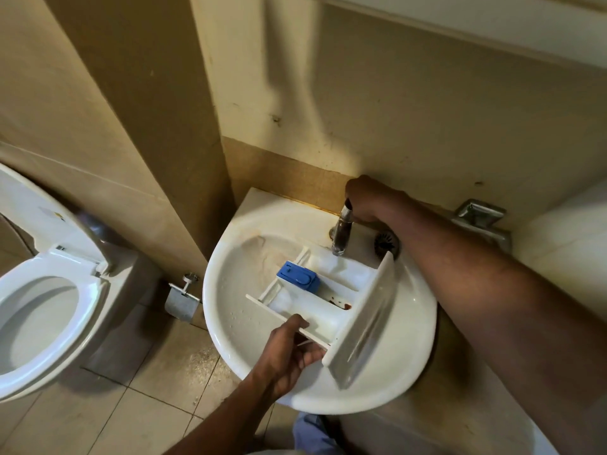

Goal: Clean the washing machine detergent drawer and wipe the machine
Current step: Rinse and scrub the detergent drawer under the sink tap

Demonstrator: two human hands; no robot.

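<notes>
A white detergent drawer (315, 300) lies in the sink (230, 310), left hand (289, 349) grasping its near edge. Right hand (368, 200) is clenched on the tap (341, 231) at the far rim; toilet (42, 297) stands left on the tiled floor (147, 399)

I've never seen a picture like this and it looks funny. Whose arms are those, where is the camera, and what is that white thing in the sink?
There is one picture, taken by a camera on a person's head, looking down. That is why you see two arms but no face: you look where the person looks.

This is a bathroom. The round white bowl is a sink. To the left is a toilet with its lid up.

The long white thing is the detergent drawer from a washing machine, where soap goes. It has a blue piece inside and some brown dirt in one compartment.

The left hand holds the drawer by its side, over the sink. The right hand reaches to the top of the tap, probably to turn on water for rinsing. I see no water running yet.
</notes>
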